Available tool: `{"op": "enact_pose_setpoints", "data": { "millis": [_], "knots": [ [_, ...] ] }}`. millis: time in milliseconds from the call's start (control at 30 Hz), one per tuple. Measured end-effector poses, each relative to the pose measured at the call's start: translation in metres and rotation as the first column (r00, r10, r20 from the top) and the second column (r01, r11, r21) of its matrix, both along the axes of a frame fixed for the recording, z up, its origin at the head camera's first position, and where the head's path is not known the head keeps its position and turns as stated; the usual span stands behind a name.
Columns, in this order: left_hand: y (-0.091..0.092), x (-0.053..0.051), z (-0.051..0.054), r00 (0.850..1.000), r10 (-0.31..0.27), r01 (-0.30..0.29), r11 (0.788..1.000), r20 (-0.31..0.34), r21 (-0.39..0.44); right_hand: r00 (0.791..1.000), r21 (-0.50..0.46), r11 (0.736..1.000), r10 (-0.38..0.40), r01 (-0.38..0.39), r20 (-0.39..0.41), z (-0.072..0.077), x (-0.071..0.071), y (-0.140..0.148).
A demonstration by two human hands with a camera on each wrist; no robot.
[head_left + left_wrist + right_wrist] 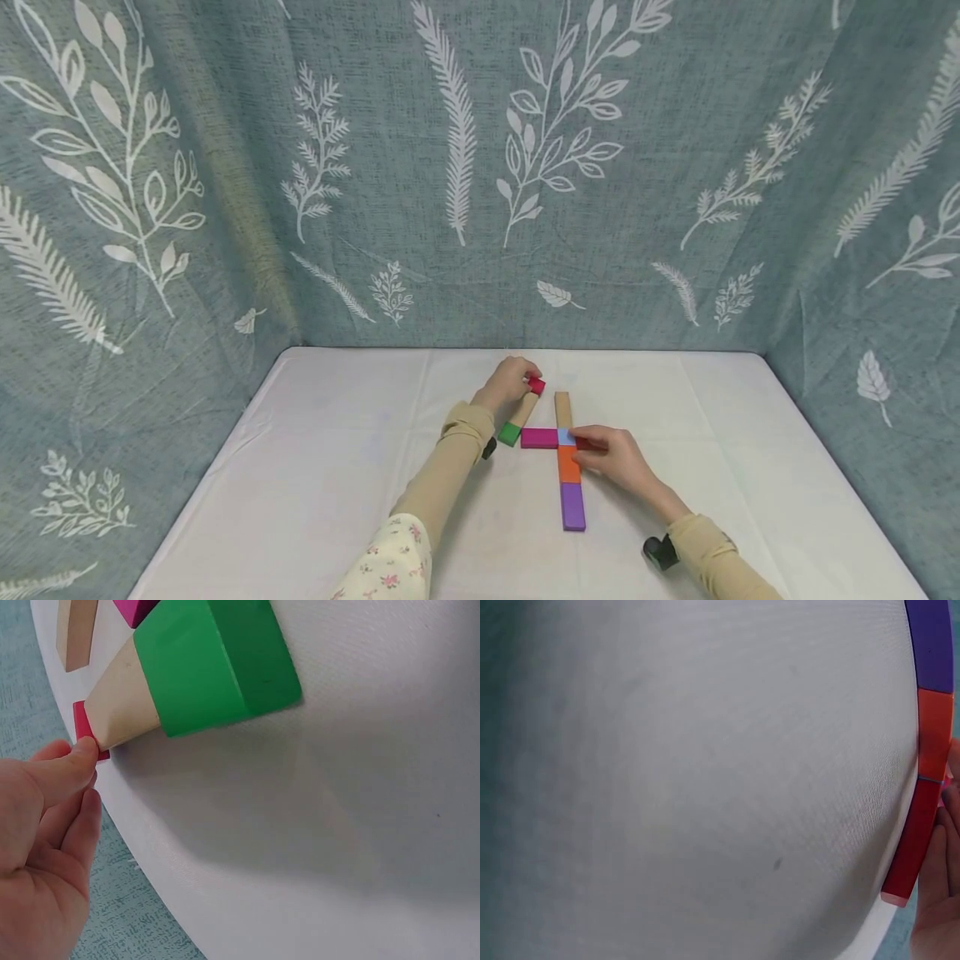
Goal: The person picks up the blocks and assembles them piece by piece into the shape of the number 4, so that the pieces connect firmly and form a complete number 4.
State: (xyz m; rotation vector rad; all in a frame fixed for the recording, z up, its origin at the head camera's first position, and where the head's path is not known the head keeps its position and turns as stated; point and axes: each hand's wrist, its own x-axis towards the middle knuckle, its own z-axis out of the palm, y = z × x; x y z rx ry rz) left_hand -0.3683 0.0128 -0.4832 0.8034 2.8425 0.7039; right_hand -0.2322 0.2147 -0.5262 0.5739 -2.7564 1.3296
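My left hand (510,382) pinches a small red block (536,386) between thumb and fingers. In the left wrist view that block touches the far end of a bare wooden block (127,701), which meets a green block (202,667). The right hand (618,457) lies over a dark red block (915,840), its extended fingers touching near a light blue block (566,437) and an orange block (569,464). Part of the dark red block is hidden by that hand in the head view. A magenta block (539,438) abuts the light blue one on the left.
A purple block (573,507) continues the column below the orange one, and another bare wooden block (562,409) stands at its far end. White cloth covers the table (337,467). A patterned curtain (480,167) hangs behind and at both sides.
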Motion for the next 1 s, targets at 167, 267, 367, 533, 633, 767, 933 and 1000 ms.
{"op": "enact_pose_setpoints", "data": {
  "millis": [167, 267, 367, 533, 633, 767, 933, 1000],
  "knots": [
    [-0.0013, 0.0015, 0.001, 0.999, 0.002, -0.003, 1.0, 0.034, 0.009, 1.0, -0.002, 1.0, 0.001, -0.001, 0.001, 0.0018, 0.0013, -0.0012],
    [-0.0027, 0.0017, 0.001, 0.999, -0.004, 0.004, 1.0, 0.045, 0.016, 1.0, 0.002, 1.0, -0.004, 0.004, 0.005, 0.0027, 0.001, -0.0014],
    [-0.004, 0.0018, 0.0003, 0.999, -0.01, 0.009, 1.0, 0.053, 0.027, 1.0, 0.005, 1.0, -0.011, 0.01, 0.013, 0.0026, 0.0002, -0.0013],
    [-0.0057, 0.0028, -0.0004, 0.999, -0.019, 0.017, 0.999, 0.044, 0.04, 0.999, 0.008, 1.0, -0.026, 0.025, 0.022, 0.0021, 0.0, -0.0019],
    [-0.006, 0.0037, -0.001, 0.999, -0.017, 0.015, 0.999, 0.037, 0.045, 0.999, 0.008, 0.999, -0.036, 0.035, 0.031, 0.0025, 0.0005, -0.0028],
    [-0.0056, 0.0053, -0.0015, 0.999, -0.003, 0.0, 0.998, 0.047, 0.055, 0.998, 0.001, 0.999, -0.048, 0.048, 0.043, 0.0029, 0.001, -0.0037],
    [-0.0056, 0.0076, 0.0, 0.999, 0.021, -0.023, 0.999, 0.041, 0.045, 0.998, -0.006, 0.999, -0.047, 0.047, 0.035, 0.0035, 0.0008, -0.0035],
    [-0.0058, 0.0083, 0.0019, 0.999, 0.021, -0.023, 0.998, 0.033, 0.05, 0.998, -0.01, 0.999, -0.045, 0.046, 0.033, 0.0037, 0.0006, -0.0027]
  ]
}}
